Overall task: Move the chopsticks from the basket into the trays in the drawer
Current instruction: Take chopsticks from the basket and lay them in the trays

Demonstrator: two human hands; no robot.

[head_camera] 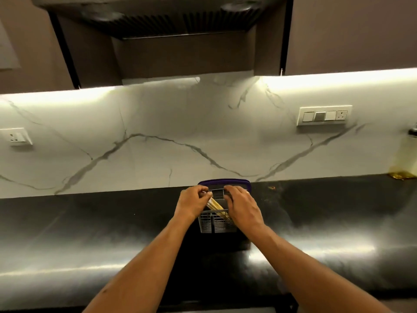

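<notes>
Countertop (90, 240), dark and shiny, fills the near part of the scene, and behind it stands a white marble wall (158, 132) with a switch panel (324, 115) at the right and a socket (17, 136) at the left. A range hood (158, 19) hangs above, at the far side.

At the middle of the countertop, near the wall, stands a grey plastic basket (216, 224) with slotted walls. Behind it shows a purple-rimmed thing (224, 182); what it is I cannot tell. The drawer and its trays are not in view.

The chopsticks (215, 205) are in the basket, a pale bundle leaning to the left, with the tops toward the left hand.

The left hand (191, 203) has its fingers curled around the upper ends of the chopsticks and grips them. The right hand (242, 204) lies over the right side of the basket with bent fingers at the thin handle; if it really holds it, I cannot tell.

I judge the step is to lift the bundle out. To do it well, the right hand should keep the basket down, and the left should gather all sticks together and pull along their lean, so no tip catches in the slots.
</notes>
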